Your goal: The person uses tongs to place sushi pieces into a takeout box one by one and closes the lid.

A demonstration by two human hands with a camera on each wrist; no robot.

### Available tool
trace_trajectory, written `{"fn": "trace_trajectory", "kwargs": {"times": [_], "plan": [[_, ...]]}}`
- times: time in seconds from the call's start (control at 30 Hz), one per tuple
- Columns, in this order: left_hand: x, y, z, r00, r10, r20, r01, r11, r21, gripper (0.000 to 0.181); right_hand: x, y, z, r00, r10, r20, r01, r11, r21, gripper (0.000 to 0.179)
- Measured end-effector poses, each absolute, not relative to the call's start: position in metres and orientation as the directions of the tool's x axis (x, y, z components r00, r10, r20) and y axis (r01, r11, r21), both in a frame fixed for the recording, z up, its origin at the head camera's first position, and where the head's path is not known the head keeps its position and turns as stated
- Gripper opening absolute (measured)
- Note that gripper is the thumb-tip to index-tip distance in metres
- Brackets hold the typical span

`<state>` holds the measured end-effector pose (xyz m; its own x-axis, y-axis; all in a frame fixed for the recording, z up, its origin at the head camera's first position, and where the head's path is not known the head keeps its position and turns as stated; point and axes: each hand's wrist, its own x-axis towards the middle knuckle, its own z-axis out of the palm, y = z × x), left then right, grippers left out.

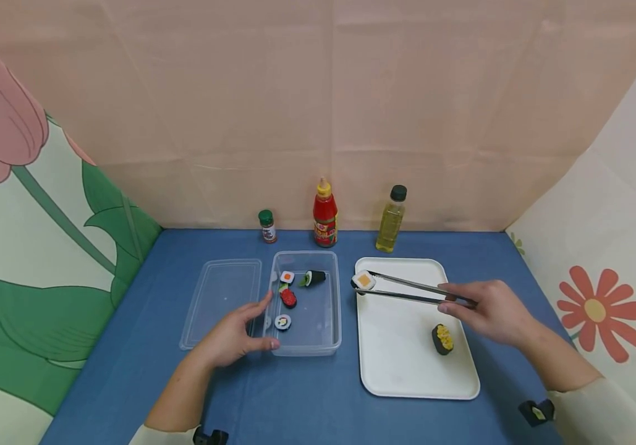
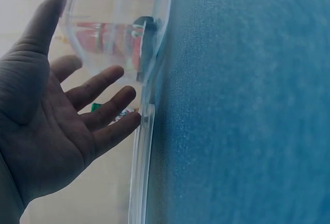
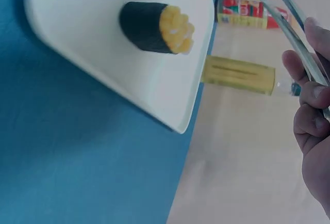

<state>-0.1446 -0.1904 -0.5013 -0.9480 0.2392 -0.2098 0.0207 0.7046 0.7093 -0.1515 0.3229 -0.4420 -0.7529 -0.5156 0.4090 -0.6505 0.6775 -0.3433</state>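
My right hand (image 1: 487, 309) grips metal tongs (image 1: 412, 298). Between the tongs' tips is a white sushi roll (image 1: 363, 280) with an orange centre, over the white tray's upper left corner. A corn-topped sushi (image 1: 443, 339) wrapped in black sits on the tray (image 1: 401, 364); the right wrist view shows that sushi (image 3: 154, 28) close up. My left hand (image 1: 231, 337), thumb and fingers spread, is at the left wall of a clear plastic box (image 1: 314, 340). Inside lie an orange-centred roll (image 1: 287, 277), a red-topped sushi (image 1: 288, 298), a round roll (image 1: 282, 322) and a dark hand roll (image 1: 314, 278).
A clear lid (image 1: 223, 278) lies flat left of the box. Along the back of the blue table (image 1: 306, 395) stand a green-capped jar (image 1: 267, 227), a red sauce bottle (image 1: 326, 216) and an oil bottle (image 1: 390, 222). Fabric walls enclose the back and sides.
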Motion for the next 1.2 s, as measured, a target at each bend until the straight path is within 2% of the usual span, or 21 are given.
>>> {"fn": "trace_trajectory", "kwargs": {"times": [0.23, 0.57, 0.93, 1.2], "plan": [[-0.144, -0.19, -0.501, -0.949, 0.241, -0.203, 0.027, 0.704, 0.71, 0.106, -0.159, 0.308, -0.436, -0.75, -0.545, 0.374, -0.66, 0.656, -0.367, 0.036], [-0.145, -0.191, -0.501, -0.949, 0.247, -0.197, 0.03, 0.693, 0.721, 0.105, -0.171, 0.278, -0.434, -0.695, -0.614, 0.374, -0.718, 0.578, -0.386, 0.034], [-0.144, -0.191, -0.501, -0.947, 0.246, -0.206, 0.025, 0.697, 0.716, 0.105, -0.186, 0.255, -0.434, -0.676, -0.655, 0.338, -0.733, 0.547, -0.404, 0.037], [-0.145, -0.191, -0.501, -0.945, 0.251, -0.207, 0.028, 0.697, 0.716, 0.105, -0.201, 0.245, -0.43, -0.687, -0.684, 0.245, -0.714, 0.57, -0.407, 0.036]]}}
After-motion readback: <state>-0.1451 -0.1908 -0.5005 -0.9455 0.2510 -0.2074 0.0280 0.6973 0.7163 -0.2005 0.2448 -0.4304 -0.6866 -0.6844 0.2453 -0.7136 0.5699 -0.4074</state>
